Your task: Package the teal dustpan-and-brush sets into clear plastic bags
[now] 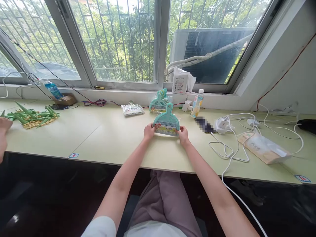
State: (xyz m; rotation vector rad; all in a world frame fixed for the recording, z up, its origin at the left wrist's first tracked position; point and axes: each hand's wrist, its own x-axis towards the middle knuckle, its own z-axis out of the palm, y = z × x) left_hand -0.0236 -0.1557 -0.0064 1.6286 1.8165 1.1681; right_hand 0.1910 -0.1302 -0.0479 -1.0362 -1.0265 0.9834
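Note:
My left hand (149, 131) and my right hand (183, 135) grip the two lower sides of a packaged mint-green mini dustpan set (167, 123), its handle pointing up and a yellow label across the front. It is held upright at the tabletop; whether its lower edge rests there I cannot tell. Just behind it, several similar green dustpan sets (158, 102) stand one behind another in clear wrapping. To their left, another wrapped dustpan set (132, 108) lies flat.
A drink bottle (197, 103), tissue pack (181, 81), blurred phone (204, 125), white cables (229, 154) and a flat tissue packet (264, 148) occupy the right side. At far left, another person's hand (3, 131) is beside okra-like green pods (32, 115). A blue bottle (53, 89) stands behind.

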